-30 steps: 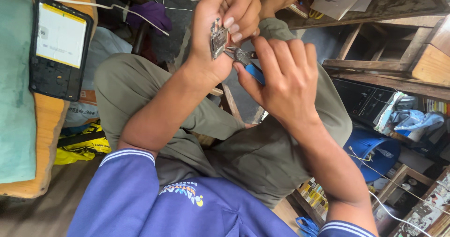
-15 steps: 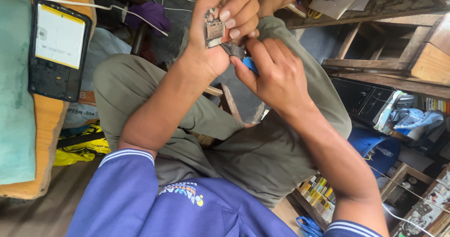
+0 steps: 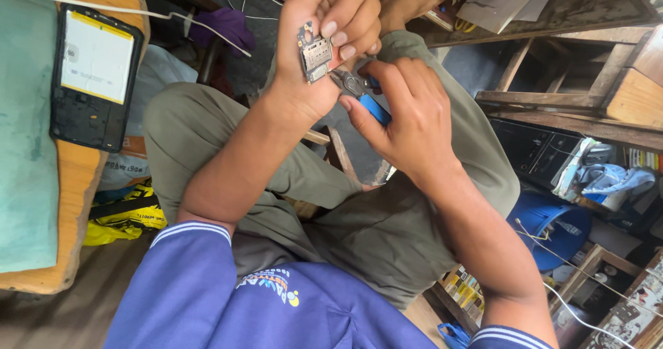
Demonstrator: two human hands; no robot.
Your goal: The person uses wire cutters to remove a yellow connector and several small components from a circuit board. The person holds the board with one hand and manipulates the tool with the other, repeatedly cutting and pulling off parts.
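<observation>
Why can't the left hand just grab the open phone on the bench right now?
Probably not straight away. The left hand is full: its fingers pinch a small circuit board, held away from the open phone. Nothing blocks the way, so it would likely need to put the board down first.

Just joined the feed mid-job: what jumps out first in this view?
At top centre, the left hand holds up a small circuit board, and the right hand brings blue-handled pliers to its lower edge. On the wooden bench at left lies an opened phone with its battery showing, a white cable running over its top. Olive trousers fill the middle.
</observation>
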